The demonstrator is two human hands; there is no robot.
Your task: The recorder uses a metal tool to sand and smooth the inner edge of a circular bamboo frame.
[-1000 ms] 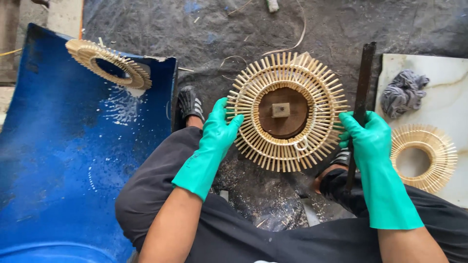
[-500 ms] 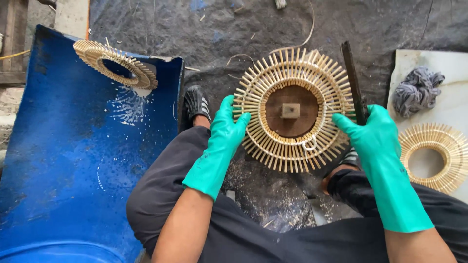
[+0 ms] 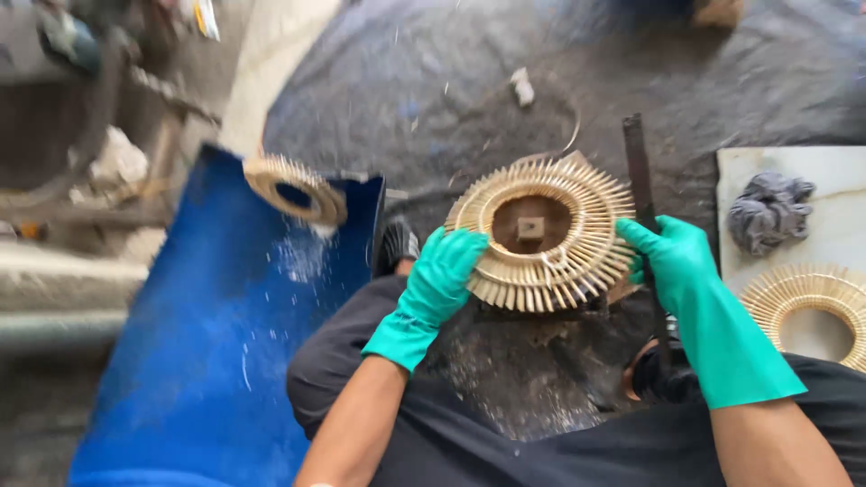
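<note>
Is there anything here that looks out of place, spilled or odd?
Yes. A round straw-coloured ring of radiating sticks perches on the upper edge of the blue plastic sheet, partly overhanging. Pale specks are scattered on the sheet below it. Both green-gloved hands, left hand and right hand, grip a larger ring.

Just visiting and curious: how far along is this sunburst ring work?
Looks done: one stick ring resting on the blue tub, another ring on the white board. In hand: left hand grips the centre ring; right hand holds a dark bar. What's left is unclear.

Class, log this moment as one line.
left hand: on round sunburst bamboo ring | right hand: gripping dark flat metal bar | grey rag: right
</note>
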